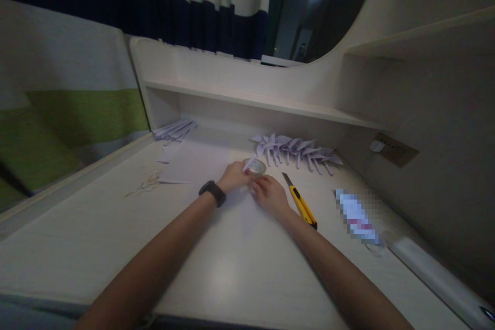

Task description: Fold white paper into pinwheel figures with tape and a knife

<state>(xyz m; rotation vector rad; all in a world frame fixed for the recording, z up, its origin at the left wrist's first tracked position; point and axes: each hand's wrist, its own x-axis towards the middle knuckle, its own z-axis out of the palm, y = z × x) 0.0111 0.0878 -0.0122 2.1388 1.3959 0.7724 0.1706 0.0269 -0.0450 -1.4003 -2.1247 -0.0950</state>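
In the middle of the desk, my left hand (235,177) wears a dark wristband and is closed on a thin rolled paper stick (249,163) that points up and away. A roll of clear tape (260,167) lies just beyond my fingertips, partly behind the stick. Close beside it, my right hand (270,195) has its fingers bent and pressed together near the left fingertips; whatever they pinch is too small to make out. To the right of that hand rests a yellow utility knife (301,203) with its blade out.
Several white paper pinwheels (297,148) lie in a row at the back. Paper sticks (178,130) are piled at back left, by white paper sheets (201,157) and tangled strings (149,183). A blurred-out phone-like object (356,216) and a white tube-shaped thing (433,268) lie right.
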